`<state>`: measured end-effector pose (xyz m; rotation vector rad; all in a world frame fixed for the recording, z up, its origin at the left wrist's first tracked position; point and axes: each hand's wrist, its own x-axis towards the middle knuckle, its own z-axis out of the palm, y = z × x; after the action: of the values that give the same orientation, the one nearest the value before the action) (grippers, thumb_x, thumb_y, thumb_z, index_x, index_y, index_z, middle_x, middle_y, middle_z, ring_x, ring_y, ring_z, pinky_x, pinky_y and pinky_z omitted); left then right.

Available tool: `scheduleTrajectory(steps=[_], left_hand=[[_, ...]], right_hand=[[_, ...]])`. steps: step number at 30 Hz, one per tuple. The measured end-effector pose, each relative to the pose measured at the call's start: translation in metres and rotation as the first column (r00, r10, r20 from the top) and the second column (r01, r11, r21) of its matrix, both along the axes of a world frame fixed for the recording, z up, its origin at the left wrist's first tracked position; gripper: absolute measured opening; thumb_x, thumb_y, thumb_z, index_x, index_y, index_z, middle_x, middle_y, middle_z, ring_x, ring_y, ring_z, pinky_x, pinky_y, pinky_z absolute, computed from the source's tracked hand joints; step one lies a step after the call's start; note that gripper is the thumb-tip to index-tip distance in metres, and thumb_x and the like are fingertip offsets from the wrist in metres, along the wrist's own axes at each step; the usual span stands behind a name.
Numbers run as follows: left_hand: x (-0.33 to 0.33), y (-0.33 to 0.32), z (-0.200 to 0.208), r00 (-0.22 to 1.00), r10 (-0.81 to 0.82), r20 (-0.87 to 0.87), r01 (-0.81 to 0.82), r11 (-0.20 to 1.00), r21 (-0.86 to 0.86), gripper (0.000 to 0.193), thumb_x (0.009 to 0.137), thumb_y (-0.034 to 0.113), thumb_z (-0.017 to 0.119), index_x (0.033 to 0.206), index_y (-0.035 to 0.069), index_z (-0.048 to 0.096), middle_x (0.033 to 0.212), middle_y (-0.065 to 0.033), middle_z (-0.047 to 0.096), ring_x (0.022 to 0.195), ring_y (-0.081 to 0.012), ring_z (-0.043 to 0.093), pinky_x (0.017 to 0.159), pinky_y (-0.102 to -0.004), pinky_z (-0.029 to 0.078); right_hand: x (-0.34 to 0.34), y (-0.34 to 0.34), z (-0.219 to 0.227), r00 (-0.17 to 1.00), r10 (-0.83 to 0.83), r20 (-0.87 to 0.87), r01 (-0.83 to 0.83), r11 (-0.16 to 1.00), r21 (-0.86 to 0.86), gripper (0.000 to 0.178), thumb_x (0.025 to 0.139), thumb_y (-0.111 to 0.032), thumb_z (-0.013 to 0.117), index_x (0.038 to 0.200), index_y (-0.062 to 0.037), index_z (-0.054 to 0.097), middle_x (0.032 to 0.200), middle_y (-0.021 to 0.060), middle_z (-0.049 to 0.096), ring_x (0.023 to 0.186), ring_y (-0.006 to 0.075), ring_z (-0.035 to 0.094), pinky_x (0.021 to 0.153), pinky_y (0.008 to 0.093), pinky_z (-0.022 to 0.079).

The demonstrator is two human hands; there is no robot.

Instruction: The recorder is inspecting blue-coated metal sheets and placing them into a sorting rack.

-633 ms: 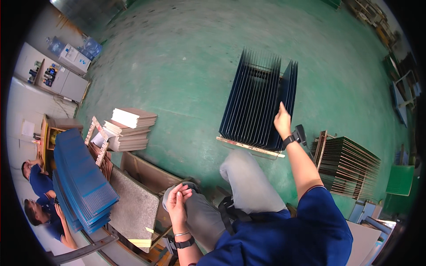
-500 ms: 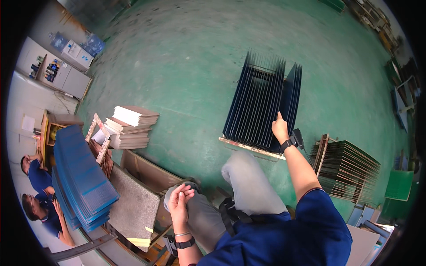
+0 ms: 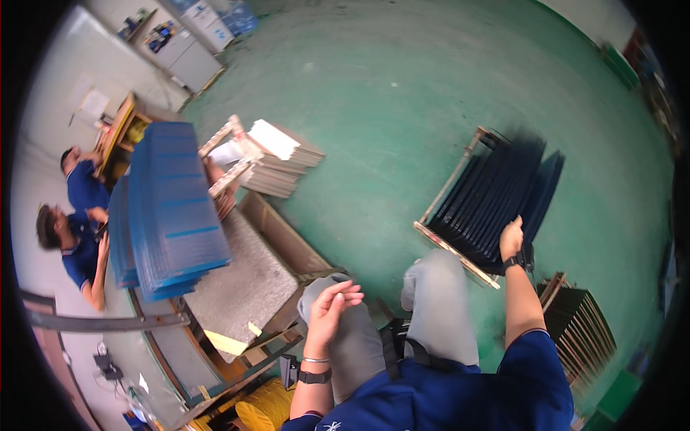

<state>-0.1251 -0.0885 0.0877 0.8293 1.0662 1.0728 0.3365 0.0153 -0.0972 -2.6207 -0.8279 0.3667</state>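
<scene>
A wooden-edged rack (image 3: 456, 253) stands on the floor ahead and to my right, holding several thin dark blue panels (image 3: 481, 194) on edge. They lean to the right, and their far ends are blurred. My right hand (image 3: 511, 240) is at the near end of the panels, fingers curled at an edge, in the gap before a separate group of dark panels (image 3: 545, 190) on the right. The fingertips are partly hidden. Over my left knee hovers my left hand (image 3: 333, 307), holding nothing, its fingers loosely stretched out. Both wrists wear dark bands.
To my left, blue panels (image 3: 176, 208) are stacked by a speckled grey board (image 3: 248, 276). Two people (image 3: 79, 237) are at the far left. Pale boards (image 3: 277, 158) stand beyond a notched wooden frame (image 3: 228, 154). Another panel rack (image 3: 578, 327) is at the right.
The whole view has swung, shifting the scene rightward. In the rack, the panels now tilt right and bare the left rail. My right hand's pointing finger has curled; my left hand stays loosely open.
</scene>
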Motion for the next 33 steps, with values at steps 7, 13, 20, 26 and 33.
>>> scheduleTrajectory(steps=[7,13,20,26,33], left_hand=[[-0.013,-0.033,0.009,0.995,0.093,-0.026,-0.093,0.996,0.01,0.029,0.097,0.013,0.044,0.121,-0.003,0.051,0.116,-0.0195,0.058,0.101,-0.0259,0.061,0.09,-0.0377,0.049],[-0.016,-0.034,0.011,0.997,0.074,-0.027,-0.072,0.996,0.053,0.029,0.097,0.013,0.044,0.121,-0.003,0.051,0.116,-0.0186,0.058,0.101,-0.0242,0.06,0.09,-0.0369,0.049],[-0.007,-0.023,0.006,0.998,0.066,0.005,-0.066,0.991,0.117,0.027,0.097,0.012,0.045,0.118,-0.003,0.054,0.11,-0.0166,0.061,0.097,-0.0228,0.062,0.087,-0.0346,0.05],[0.004,-0.024,0.014,0.998,0.041,0.055,-0.049,0.986,0.161,0.029,0.096,0.015,0.048,0.119,-0.003,0.053,0.109,-0.0167,0.062,0.098,-0.0238,0.062,0.087,-0.0344,0.05],[0.08,-0.032,0.047,0.936,-0.296,0.192,0.257,0.945,0.202,0.035,0.096,0.018,0.047,0.125,-0.002,0.049,0.115,-0.0207,0.058,0.105,-0.0273,0.059,0.091,-0.0371,0.048]], right_hand=[[0.01,0.009,-0.008,0.948,-0.051,-0.314,0.038,0.998,-0.048,0.027,0.085,-0.015,0.06,0.102,0.0061,0.058,0.095,0.0271,0.063,0.091,0.0408,0.063,0.075,0.0439,0.052],[0.077,0.001,0.06,0.936,0.189,-0.296,-0.152,0.978,0.142,0.018,0.084,-0.015,0.058,0.082,0.0029,0.055,0.065,0.009,0.057,0.047,0.0175,0.054,0.034,0.0307,0.037],[0.08,-0.12,0.328,0.91,0.218,-0.352,-0.019,0.871,0.491,0.017,0.089,-0.015,0.055,0.088,0.0021,0.058,0.073,0.0025,0.059,0.06,0.0098,0.053,0.056,0.0247,0.043],[0.088,-0.243,0.393,0.861,0.362,-0.357,0.0,0.702,0.712,0.024,0.093,-0.022,0.055,0.096,0.0004,0.061,0.083,0.0019,0.062,0.065,0.0064,0.054,0.059,0.0212,0.043],[-0.001,-0.234,0.318,0.761,0.466,-0.452,0.2,0.494,0.846,0.033,0.092,-0.031,0.055,0.099,0.0005,0.061,0.085,0.0036,0.063,0.069,0.0099,0.06,0.058,0.0228,0.048]])
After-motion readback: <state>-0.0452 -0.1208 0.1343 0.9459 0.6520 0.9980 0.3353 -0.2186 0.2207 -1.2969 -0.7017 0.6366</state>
